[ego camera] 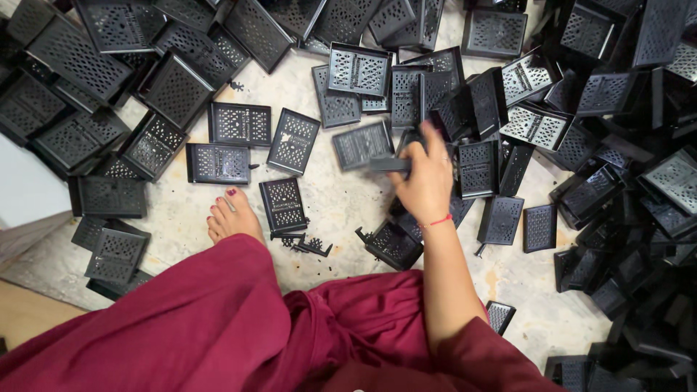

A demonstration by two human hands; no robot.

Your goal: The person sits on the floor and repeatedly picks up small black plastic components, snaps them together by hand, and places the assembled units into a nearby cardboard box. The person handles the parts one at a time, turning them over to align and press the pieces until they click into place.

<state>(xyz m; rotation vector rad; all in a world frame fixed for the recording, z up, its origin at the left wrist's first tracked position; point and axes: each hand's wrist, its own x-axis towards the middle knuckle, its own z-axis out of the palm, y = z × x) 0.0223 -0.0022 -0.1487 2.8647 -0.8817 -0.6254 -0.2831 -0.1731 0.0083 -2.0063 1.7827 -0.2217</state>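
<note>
Dozens of black perforated trays (239,123) lie scattered over the pale speckled floor (341,199), heaped thick along the top and right edges. One hand (425,178), the right, reaches out over them at the middle of the view, its fingers curled around a dark flat piece (388,164) that sticks out to the left of the knuckles; motion blur makes it hard to tell just what the piece is, though it looks like part of a tray. It is held just above the floor, beside a grey tray (361,145) lying face up. A red thread (435,221) circles the wrist. The left hand is out of view.

A bare foot (232,216) with painted nails rests on the floor to the left, next to a small upright tray (284,205). Broken black bits (308,245) lie just below that tray. Maroon cloth (218,327) covers the lap across the bottom.
</note>
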